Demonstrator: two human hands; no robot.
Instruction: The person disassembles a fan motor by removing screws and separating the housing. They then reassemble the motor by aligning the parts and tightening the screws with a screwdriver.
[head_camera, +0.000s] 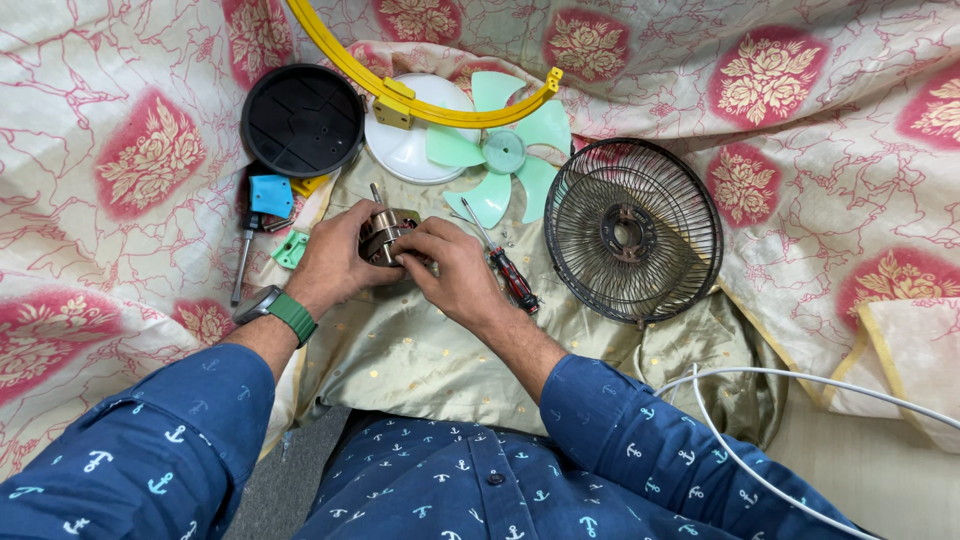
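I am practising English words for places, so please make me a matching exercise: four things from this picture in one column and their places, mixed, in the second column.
Things:
1. fan blade
2. wire guard
3. screwdriver
4. small motor

Places:
A. held between both hands
B. on the cloth, right of the fan blade
C. under the yellow ring, at the top centre
D. lying beside the right hand

Pairs: 1-C, 2-B, 3-D, 4-A. The left hand wears a green-strapped watch.
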